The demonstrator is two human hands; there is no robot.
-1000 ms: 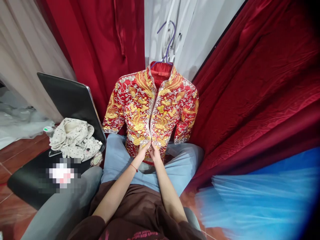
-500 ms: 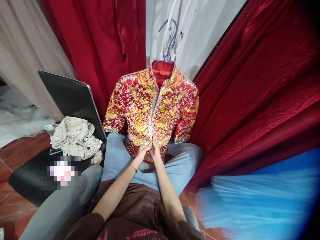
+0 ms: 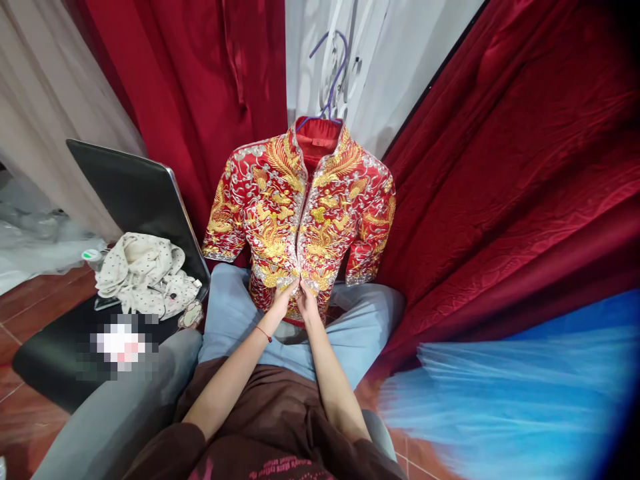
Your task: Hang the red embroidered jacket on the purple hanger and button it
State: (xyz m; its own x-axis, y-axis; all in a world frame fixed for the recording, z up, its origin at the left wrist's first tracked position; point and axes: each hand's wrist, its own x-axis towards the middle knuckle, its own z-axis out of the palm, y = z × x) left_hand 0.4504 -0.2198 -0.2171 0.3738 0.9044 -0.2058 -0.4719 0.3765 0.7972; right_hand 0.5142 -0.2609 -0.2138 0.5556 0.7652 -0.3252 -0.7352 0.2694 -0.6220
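A red embroidered jacket (image 3: 325,217) with gold and silver birds and scrolls hangs upright in front of me. Its collar is on a purple hanger (image 3: 344,60), and its lower part comes down between my knees. My left hand (image 3: 283,299) pinches the left front edge near the bottom of the opening. Beside it, almost touching, my right hand (image 3: 307,303) is closed on the right front edge. Below the collar the two edges stand slightly apart; they meet near my fingers. My fingertips partly hide what lies between them.
To the left is a black chair (image 3: 127,200) with a spotted white cloth (image 3: 145,270) on its seat. Dark red curtains (image 3: 500,200) hang on both sides of the jacket. Blue tulle (image 3: 500,393) spreads over the tiled floor at right.
The view has shifted a little, so the jacket and chair sit slightly further left. Both hands stay at the lower front edges, with only small finger movement.
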